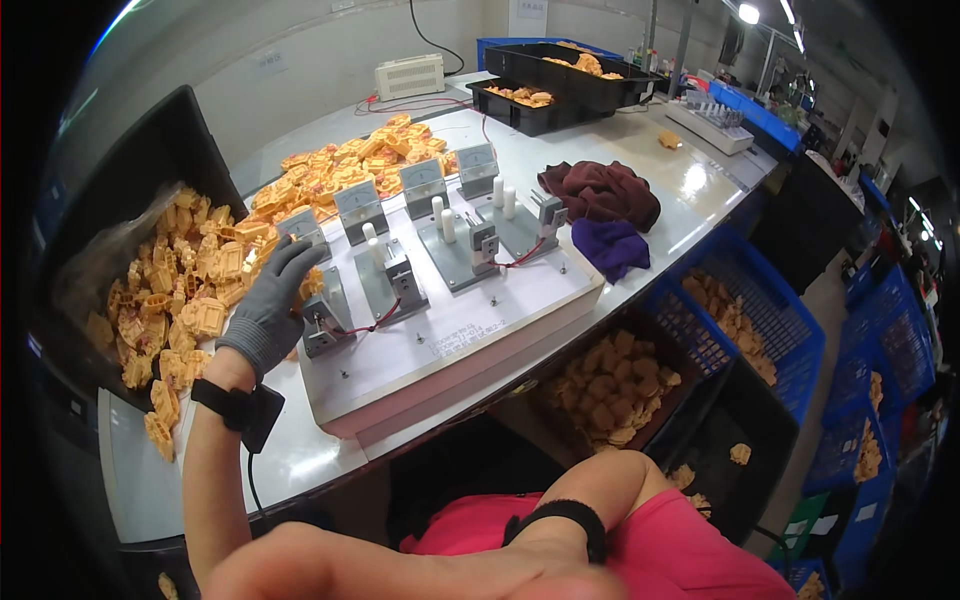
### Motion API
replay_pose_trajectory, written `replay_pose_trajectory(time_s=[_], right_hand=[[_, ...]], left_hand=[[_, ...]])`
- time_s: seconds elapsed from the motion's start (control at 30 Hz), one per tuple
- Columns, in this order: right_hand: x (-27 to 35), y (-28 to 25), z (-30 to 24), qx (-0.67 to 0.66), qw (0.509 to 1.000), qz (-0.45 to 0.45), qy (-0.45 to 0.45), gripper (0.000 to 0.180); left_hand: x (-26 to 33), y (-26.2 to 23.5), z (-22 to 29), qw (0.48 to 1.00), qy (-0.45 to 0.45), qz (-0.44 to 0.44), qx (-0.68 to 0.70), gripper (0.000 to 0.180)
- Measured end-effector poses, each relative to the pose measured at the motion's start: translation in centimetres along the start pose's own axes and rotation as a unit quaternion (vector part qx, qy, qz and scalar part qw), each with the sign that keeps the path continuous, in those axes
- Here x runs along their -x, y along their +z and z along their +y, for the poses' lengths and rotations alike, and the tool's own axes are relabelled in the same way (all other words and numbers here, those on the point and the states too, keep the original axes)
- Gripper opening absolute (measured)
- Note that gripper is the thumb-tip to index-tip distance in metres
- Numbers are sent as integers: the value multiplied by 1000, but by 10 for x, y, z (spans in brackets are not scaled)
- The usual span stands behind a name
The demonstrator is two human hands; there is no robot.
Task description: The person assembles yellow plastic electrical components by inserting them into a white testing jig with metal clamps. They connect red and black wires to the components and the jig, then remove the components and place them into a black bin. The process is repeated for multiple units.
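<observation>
The gloved left hand [268, 305] reaches, fingers spread and empty, over the orange plastic parts [190, 290] heaped on the tabletop [300, 455] left of the white test fixture [450, 320]; their orientations are jumbled. The right hand's state cannot be told.

Bright overhead ceiling lamps [748, 13], glare on the white table [690, 180], dark bent fisheye rim, blurred foreground.

Grey tabletop [690, 190] bearing a white test fixture board [450, 330], loose orange plastic parts [340, 170], black trays [570, 75] and dark cloths [605, 205].
</observation>
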State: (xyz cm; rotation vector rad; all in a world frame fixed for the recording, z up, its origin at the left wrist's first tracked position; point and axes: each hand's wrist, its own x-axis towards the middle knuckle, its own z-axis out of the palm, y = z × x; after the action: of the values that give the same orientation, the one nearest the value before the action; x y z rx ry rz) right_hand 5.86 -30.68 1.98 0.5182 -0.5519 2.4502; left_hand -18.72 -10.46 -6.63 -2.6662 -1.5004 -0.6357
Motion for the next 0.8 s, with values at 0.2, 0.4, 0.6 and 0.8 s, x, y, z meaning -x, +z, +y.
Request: replay_pose_trajectory(time_s=[0.2,0.4,0.6,0.8], right_hand=[[7,-9,4,-32,997,-50,-44,117],[1,-35,17,-22,993,-108,-36,115],[-1,-34,23,-110,986,-119,26,109],[5,-87,-27,173,984,-23,27,41]], left_hand=[[-5,1,2,1000,10,-5,-1,82],[-9,4,3,1000,7,-4,-8,81],[-4,2,-1,999,31,15,-19,79],[-1,2,-7,999,44,14,-1,74]])
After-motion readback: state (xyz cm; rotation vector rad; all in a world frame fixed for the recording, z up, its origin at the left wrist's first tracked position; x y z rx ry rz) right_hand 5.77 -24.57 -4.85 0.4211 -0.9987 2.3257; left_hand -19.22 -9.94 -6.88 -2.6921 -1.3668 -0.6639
